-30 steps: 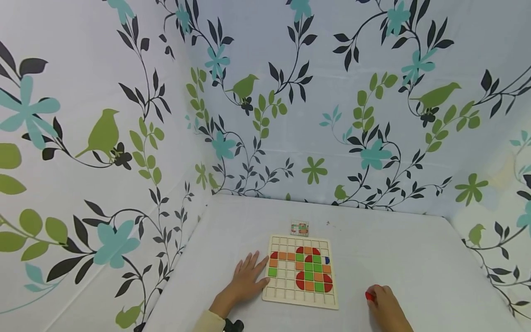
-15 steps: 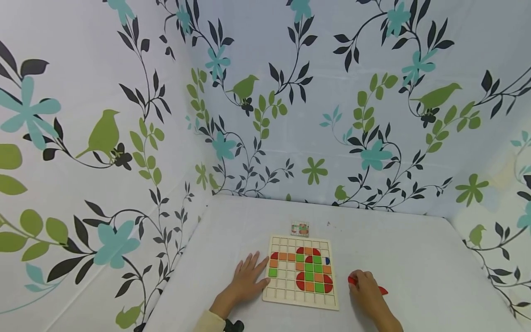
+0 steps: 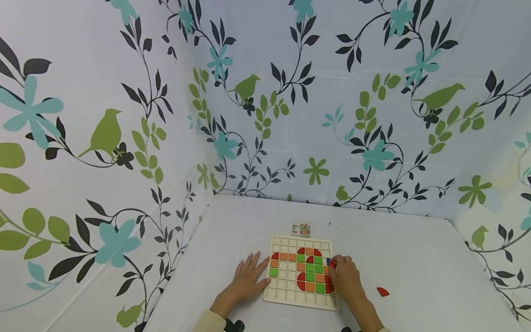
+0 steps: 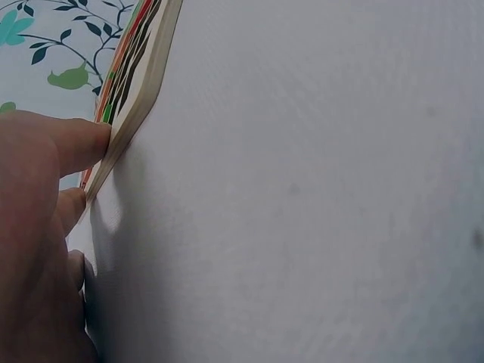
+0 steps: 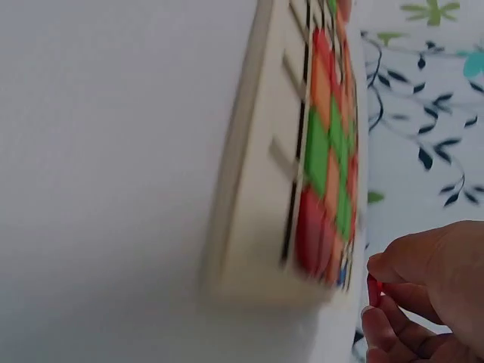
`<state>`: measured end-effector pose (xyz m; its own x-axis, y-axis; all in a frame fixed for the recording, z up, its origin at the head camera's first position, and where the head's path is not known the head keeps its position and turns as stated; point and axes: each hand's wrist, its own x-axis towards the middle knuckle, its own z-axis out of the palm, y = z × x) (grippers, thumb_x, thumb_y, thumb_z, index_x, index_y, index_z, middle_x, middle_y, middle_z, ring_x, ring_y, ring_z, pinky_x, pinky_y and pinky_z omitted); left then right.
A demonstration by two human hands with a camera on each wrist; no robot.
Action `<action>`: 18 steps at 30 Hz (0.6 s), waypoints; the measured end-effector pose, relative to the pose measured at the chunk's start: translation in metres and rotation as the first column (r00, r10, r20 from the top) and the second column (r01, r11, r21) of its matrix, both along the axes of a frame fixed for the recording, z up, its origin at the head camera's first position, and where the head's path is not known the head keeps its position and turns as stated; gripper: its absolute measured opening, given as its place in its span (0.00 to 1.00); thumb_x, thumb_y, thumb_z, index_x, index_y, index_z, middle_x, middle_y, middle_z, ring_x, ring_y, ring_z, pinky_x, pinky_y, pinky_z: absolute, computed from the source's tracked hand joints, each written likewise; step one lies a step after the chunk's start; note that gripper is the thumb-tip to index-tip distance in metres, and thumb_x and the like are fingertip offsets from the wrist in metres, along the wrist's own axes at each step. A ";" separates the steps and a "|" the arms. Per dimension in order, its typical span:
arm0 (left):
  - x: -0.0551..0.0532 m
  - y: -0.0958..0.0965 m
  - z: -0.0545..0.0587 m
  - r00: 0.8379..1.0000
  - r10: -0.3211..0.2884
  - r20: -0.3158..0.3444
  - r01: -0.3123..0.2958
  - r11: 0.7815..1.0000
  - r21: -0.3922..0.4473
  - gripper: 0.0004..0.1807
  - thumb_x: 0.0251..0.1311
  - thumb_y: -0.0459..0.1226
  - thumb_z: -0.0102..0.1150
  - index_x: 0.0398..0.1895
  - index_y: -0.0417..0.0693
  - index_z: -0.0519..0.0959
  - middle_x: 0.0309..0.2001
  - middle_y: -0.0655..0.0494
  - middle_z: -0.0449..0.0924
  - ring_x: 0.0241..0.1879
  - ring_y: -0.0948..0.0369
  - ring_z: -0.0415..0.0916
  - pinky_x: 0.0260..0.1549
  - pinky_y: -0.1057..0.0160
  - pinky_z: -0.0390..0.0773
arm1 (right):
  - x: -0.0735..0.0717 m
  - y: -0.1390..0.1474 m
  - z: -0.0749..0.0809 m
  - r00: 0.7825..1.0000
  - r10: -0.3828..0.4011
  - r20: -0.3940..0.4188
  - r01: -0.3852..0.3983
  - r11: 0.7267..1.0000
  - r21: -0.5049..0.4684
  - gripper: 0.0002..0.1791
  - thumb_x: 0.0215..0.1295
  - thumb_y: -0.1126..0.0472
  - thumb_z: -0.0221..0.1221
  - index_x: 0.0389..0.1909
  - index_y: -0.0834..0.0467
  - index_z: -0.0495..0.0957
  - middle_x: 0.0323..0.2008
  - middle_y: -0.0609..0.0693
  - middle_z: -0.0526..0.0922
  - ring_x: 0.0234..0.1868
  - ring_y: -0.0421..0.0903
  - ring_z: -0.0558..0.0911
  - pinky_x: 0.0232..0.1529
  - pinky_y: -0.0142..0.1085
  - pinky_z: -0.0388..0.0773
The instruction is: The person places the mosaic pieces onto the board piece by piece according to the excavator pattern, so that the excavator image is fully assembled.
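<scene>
A square wooden grid board (image 3: 282,293) lies on the white table, partly filled with red, orange and green tiles and one blue-marked tile (image 3: 328,261). My left hand (image 3: 247,279) rests flat with spread fingers along its left edge; in the left wrist view, the thumb and a finger (image 4: 87,144) touch the board's side (image 4: 155,79). At the right edge, my right hand (image 3: 346,279) pinches a small red tile (image 5: 374,290) between thumb and fingertips, close to the blue tile. Most of that red tile's shape is hidden by the fingers.
A small pattern card (image 3: 300,229) lies just beyond the board's far edge. One loose red quarter-circle tile (image 3: 383,291) is on the table right of my right hand. Cloth walls (image 3: 265,152) with leaves and birds stand behind and at the sides.
My right hand has carried the red tile leftward and away from me, to the board's right edge. The other red tile is now uncovered on the table. My left hand stays put.
</scene>
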<state>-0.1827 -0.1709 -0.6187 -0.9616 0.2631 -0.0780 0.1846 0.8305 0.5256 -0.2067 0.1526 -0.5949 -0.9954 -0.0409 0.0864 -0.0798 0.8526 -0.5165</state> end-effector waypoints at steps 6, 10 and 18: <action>-0.002 -0.002 -0.007 1.000 -0.002 -0.004 0.002 1.000 -0.008 0.38 0.75 0.56 0.53 0.83 0.56 0.62 0.85 0.42 0.49 0.84 0.39 0.42 0.78 0.30 0.43 | 0.009 -0.054 0.010 0.974 0.195 -0.115 -0.191 0.981 0.045 0.14 0.67 0.64 0.71 0.49 0.61 0.80 0.43 0.54 0.82 0.43 0.49 0.81 0.45 0.49 0.84; -0.001 -0.004 -0.007 1.000 -0.021 -0.014 0.021 1.000 0.005 0.38 0.75 0.56 0.54 0.83 0.55 0.62 0.85 0.40 0.49 0.84 0.37 0.44 0.77 0.28 0.44 | 0.018 -0.088 0.007 0.936 0.324 -0.134 -0.321 0.946 0.044 0.12 0.66 0.62 0.72 0.45 0.55 0.80 0.42 0.47 0.82 0.43 0.43 0.79 0.45 0.45 0.82; -0.001 -0.007 -0.005 0.999 -0.047 -0.022 0.047 0.999 -0.001 0.37 0.75 0.52 0.55 0.83 0.53 0.62 0.84 0.39 0.50 0.83 0.36 0.44 0.76 0.26 0.45 | 0.026 -0.123 -0.004 0.877 0.467 -0.114 -0.462 0.884 0.063 0.06 0.67 0.62 0.71 0.41 0.52 0.83 0.39 0.42 0.80 0.40 0.41 0.78 0.44 0.42 0.80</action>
<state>-0.1835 -0.1775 -0.6235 -0.9495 0.3084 -0.0572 0.2351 0.8207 0.5208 -0.1810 0.0292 -0.5994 -0.8427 -0.5010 0.1970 -0.5318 0.7181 -0.4490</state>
